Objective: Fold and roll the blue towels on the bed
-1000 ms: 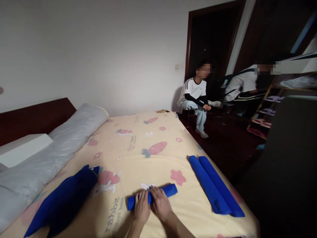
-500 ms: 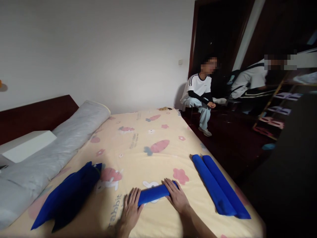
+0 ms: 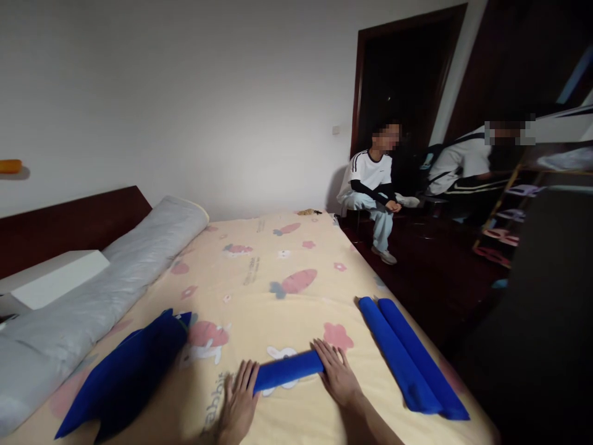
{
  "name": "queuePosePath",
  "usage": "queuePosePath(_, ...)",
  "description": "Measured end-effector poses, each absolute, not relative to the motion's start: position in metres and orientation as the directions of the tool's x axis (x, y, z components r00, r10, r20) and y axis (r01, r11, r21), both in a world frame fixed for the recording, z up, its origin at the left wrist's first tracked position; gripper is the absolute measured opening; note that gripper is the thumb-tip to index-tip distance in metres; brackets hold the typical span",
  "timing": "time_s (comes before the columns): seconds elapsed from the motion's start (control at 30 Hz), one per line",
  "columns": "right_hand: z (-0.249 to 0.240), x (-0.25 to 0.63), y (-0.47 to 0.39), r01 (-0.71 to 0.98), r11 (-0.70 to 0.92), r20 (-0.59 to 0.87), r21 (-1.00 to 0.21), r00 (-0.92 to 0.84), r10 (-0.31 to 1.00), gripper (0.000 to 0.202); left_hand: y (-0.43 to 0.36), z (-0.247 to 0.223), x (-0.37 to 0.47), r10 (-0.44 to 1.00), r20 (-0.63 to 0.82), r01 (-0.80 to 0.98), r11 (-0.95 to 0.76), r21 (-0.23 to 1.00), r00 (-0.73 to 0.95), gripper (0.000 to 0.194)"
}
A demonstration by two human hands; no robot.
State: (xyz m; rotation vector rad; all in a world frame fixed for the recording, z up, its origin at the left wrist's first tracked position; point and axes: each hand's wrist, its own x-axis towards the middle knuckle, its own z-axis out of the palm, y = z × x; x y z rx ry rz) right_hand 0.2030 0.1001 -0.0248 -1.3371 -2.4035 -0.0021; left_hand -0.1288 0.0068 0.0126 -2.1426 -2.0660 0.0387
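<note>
A short blue cloth roll (image 3: 290, 371) lies across the bed in front of me. My left hand (image 3: 241, 395) covers its left end, fingers bent over the cloth. At the right end, my right hand (image 3: 337, 374) holds the roll with its fingers laid over the top and the thumb on the near side. Two longer blue cloth rolls (image 3: 398, 352) lie side by side near the bed's right edge. To the left of my hands is a loose, crumpled piece of blue cloth (image 3: 134, 371); its kind I cannot make out.
The bed (image 3: 241, 321) has a cream sheet with rabbits and carrots. A grey bolster (image 3: 139, 262) and a white box (image 3: 60, 278) are by the headboard (image 3: 83, 222). A seated person (image 3: 370, 185), another person (image 3: 463, 164) and a shoe rack (image 3: 507, 213) are beyond the bed.
My hands have slid slightly outward toward the ends of the short roll, showing more of its middle. The view has tilted up a little; the other cloths lie as before.
</note>
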Motion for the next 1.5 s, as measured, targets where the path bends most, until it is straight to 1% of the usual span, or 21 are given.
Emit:
queuePosePath(0.1, -0.016, 0.180, 0.095, 0.840, 0.502, 0.324, -0.207, -0.425, 0.845, 0.083, 0.015, 0.017, -0.115, 0.993, 0.080, 0.992, -0.074, -0.103, 0.083, 0.077)
queuePosePath(0.2, 0.000, 0.147, 0.089, 0.795, 0.545, 0.257, -0.265, -0.486, 0.835, 0.089, 0.032, 0.021, -0.083, 0.980, 0.068, 0.982, -0.186, -0.021, 0.187, 0.086)
queuePosePath(0.3, 0.011, 0.130, 0.086, 0.694, 0.634, 0.184, -0.342, -0.612, 0.769, 0.085, 0.046, 0.021, -0.058, 0.953, 0.073, 0.955, -0.295, 0.031, 0.293, 0.079)
queuePosePath(0.4, 0.012, 0.148, 0.092, 0.653, 0.660, 0.184, -0.372, -0.645, 0.742, 0.070, 0.047, 0.017, -0.068, 0.932, 0.105, 0.938, -0.348, -0.006, 0.346, 0.069)
queuePosePath(0.47, 0.007, 0.172, 0.099, 0.671, 0.646, 0.203, -0.363, -0.620, 0.758, 0.063, 0.040, 0.014, -0.091, 0.931, 0.138, 0.941, -0.330, -0.068, 0.337, 0.069)
queuePosePath(0.6, -0.011, 0.206, 0.108, 0.730, 0.609, 0.230, -0.310, -0.564, 0.793, 0.060, 0.025, 0.007, -0.130, 0.952, 0.155, 0.957, -0.238, -0.168, 0.264, 0.074)
queuePosePath(0.7, -0.023, 0.205, 0.111, 0.775, 0.569, 0.226, -0.275, -0.523, 0.822, 0.061, 0.022, 0.004, -0.133, 0.973, 0.109, 0.968, -0.185, -0.172, 0.205, 0.072)
queuePosePath(0.8, -0.026, 0.196, 0.114, 0.792, 0.555, 0.218, -0.256, -0.512, 0.831, 0.061, 0.026, 0.008, -0.128, 0.983, 0.027, 0.977, -0.177, -0.122, 0.181, 0.071)
queuePosePath(0.87, -0.020, 0.193, 0.113, 0.799, 0.543, 0.194, -0.258, -0.508, 0.839, 0.063, 0.029, 0.012, -0.126, 0.981, -0.005, 0.977, -0.192, -0.089, 0.192, 0.070)
queuePosePath(0.93, -0.008, 0.191, 0.110, 0.818, 0.511, 0.161, -0.264, -0.485, 0.860, 0.066, 0.029, 0.013, -0.124, 0.986, 0.004, 0.982, -0.166, -0.088, 0.167, 0.070)
queuePosePath(1.07, 0.026, 0.189, 0.093, 0.849, 0.476, 0.089, -0.229, -0.469, 0.879, 0.069, 0.019, 0.006, -0.117, 0.992, 0.125, 0.988, 0.007, -0.154, 0.012, 0.063)
queuePosePath(1.1, 0.036, 0.190, 0.089, 0.847, 0.485, 0.078, -0.218, -0.481, 0.873, 0.066, 0.015, 0.005, -0.115, 0.988, 0.152, 0.986, 0.023, -0.163, 0.002, 0.060)
queuePosePath(1.17, 0.058, 0.193, 0.083, 0.836, 0.511, 0.074, -0.201, -0.507, 0.859, 0.060, 0.007, 0.010, -0.112, 0.985, 0.168, 0.987, 0.001, -0.160, 0.026, 0.055)
queuePosePath(1.23, 0.085, 0.199, 0.081, 0.830, 0.527, 0.070, -0.181, -0.524, 0.849, 0.054, -0.001, 0.022, -0.108, 0.987, 0.156, 0.993, -0.018, -0.115, 0.036, 0.050)
queuePosePath(1.27, 0.102, 0.202, 0.082, 0.828, 0.535, 0.065, -0.168, -0.532, 0.844, 0.051, -0.005, 0.029, -0.106, 0.989, 0.150, 0.997, -0.011, -0.073, 0.022, 0.049)
queuePosePath(1.4, 0.186, 0.208, 0.089, 0.793, 0.598, 0.042, -0.119, -0.597, 0.801, 0.029, -0.017, 0.053, -0.087, 0.995, 0.051, 0.974, 0.074, 0.216, -0.087, 0.052)
queuePosePath(1.43, 0.209, 0.207, 0.089, 0.777, 0.621, 0.037, -0.104, -0.621, 0.783, 0.028, -0.019, 0.054, -0.078, 0.996, 0.019, 0.958, 0.082, 0.274, -0.091, 0.053)
queuePosePath(1.5, 0.253, 0.201, 0.084, 0.743, 0.666, 0.034, -0.065, -0.665, 0.746, 0.028, -0.019, 0.053, -0.058, 0.996, -0.018, 0.936, 0.086, 0.343, -0.085, 0.055)
